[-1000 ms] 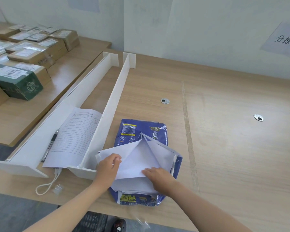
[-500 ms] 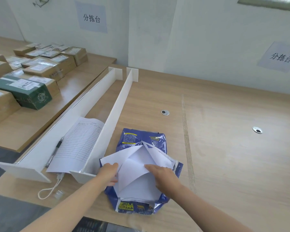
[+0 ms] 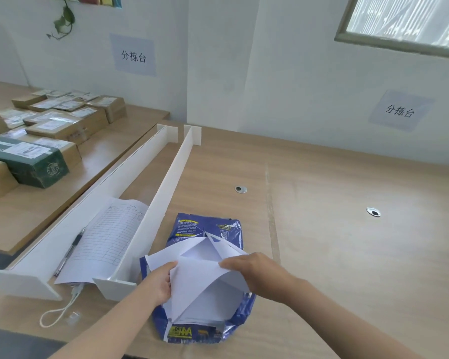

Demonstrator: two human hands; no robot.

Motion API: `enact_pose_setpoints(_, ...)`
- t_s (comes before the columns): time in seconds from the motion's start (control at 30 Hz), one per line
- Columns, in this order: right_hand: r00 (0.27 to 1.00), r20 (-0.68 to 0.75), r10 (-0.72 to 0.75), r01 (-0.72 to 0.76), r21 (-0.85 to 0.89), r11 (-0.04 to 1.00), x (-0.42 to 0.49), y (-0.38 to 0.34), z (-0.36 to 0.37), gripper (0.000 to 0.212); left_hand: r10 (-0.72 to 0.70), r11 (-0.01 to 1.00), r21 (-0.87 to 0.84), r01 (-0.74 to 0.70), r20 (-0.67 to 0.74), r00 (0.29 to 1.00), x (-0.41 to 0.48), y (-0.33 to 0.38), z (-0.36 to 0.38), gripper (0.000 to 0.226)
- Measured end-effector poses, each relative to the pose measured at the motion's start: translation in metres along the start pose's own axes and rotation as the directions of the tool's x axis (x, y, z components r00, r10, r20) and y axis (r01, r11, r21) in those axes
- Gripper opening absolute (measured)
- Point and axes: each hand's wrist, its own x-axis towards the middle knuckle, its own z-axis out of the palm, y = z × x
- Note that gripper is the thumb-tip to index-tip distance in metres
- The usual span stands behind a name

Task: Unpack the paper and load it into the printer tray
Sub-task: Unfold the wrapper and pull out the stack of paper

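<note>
A blue pack of A4 paper [image 3: 205, 226] lies flat on the wooden table near its front edge, its wrapper torn open on top. White wrapper flaps [image 3: 200, 278] fold up over the ream of white paper inside. My left hand [image 3: 158, 283] grips the left flap at the pack's left side. My right hand [image 3: 254, 270] pinches the right flap and holds it lifted. No printer or printer tray is in view.
A long white divider tray [image 3: 163, 193] lies left of the pack, holding a printed form [image 3: 106, 237] and a pen [image 3: 70, 251]. A white cable [image 3: 60, 309] lies at the front edge. Cardboard parcels [image 3: 60, 125] and a green box [image 3: 29, 161] sit on the left table. Two grommets [image 3: 373, 211] dot the tabletop.
The head has tilted up, showing more wall and a window. Both hands have pulled the white flaps higher and further apart over the pack.
</note>
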Motion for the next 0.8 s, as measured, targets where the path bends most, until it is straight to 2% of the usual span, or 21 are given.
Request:
enact_pose_setpoints(0.13, 0.995, -0.09, -0.031, 0.035, 0.039, 0.999, -0.016, 0.005, -0.014, 0.048, 0.007, 0.997, 0.073, -0.002, -0.06, 0.998, -0.008, 0.012, 0.017, 0.009)
enact_pose_setpoints(0.23, 0.971, -0.238, -0.039, 0.083, 0.18, 0.98, -0.029, 0.009, -0.02, 0.038, 0.054, 0.986, 0.159, -0.038, -0.093, 0.994, -0.016, 0.024, 0.032, 0.017)
enact_pose_setpoints(0.3, 0.953, -0.295, 0.064, 0.034, 0.314, 0.949, -0.037, 0.013, -0.024, 0.039, 0.118, 0.975, 0.197, -0.103, -0.068, 0.991, -0.025, 0.035, 0.041, 0.029)
enact_pose_setpoints(0.37, 0.955, -0.251, 0.16, 0.013, 0.574, 0.819, -0.045, 0.023, -0.031, 0.034, 0.173, 0.963, 0.216, -0.162, -0.031, 0.984, -0.038, 0.05, 0.052, 0.027)
enact_pose_setpoints(0.4, 0.971, -0.19, 0.146, 0.027, 0.693, 0.721, -0.049, 0.028, -0.035, 0.033, 0.208, 0.957, 0.209, -0.202, -0.011, 0.978, -0.046, 0.059, 0.059, 0.019)
enact_pose_setpoints(0.43, 0.985, -0.133, 0.113, 0.035, 0.783, 0.621, -0.052, 0.033, -0.039, 0.04, 0.257, 0.948, 0.193, -0.252, 0.0, 0.966, -0.056, 0.069, 0.065, 0.011)
enact_pose_setpoints(0.5, 0.995, -0.072, 0.074, 0.036, 0.915, 0.403, -0.057, 0.04, -0.042, 0.067, 0.369, 0.909, 0.193, -0.37, 0.04, 0.929, -0.071, 0.089, 0.074, 0.009)
enact_pose_setpoints(0.57, 0.99, -0.057, 0.129, 0.026, 0.973, 0.229, -0.054, 0.043, -0.037, 0.082, 0.486, 0.844, 0.188, -0.502, 0.125, 0.865, -0.09, 0.103, 0.08, 0.011)
enact_pose_setpoints(0.67, 0.944, -0.022, 0.33, -0.005, 0.997, 0.083, -0.035, 0.045, -0.023, 0.09, 0.575, 0.744, 0.186, -0.641, 0.311, 0.757, -0.107, 0.115, 0.086, 0.011)
enact_pose_setpoints(0.7, 0.925, -0.005, 0.38, -0.007, 1.0, 0.029, -0.028, 0.046, -0.018, 0.089, 0.586, 0.723, 0.171, -0.67, 0.363, 0.725, -0.11, 0.117, 0.086, 0.005)
enact_pose_setpoints(0.8, 0.912, 0.016, 0.41, 0.04, 0.991, -0.128, -0.006, 0.047, -0.013, 0.068, 0.589, 0.692, 0.113, -0.713, 0.482, 0.649, -0.112, 0.12, 0.085, 0.019)
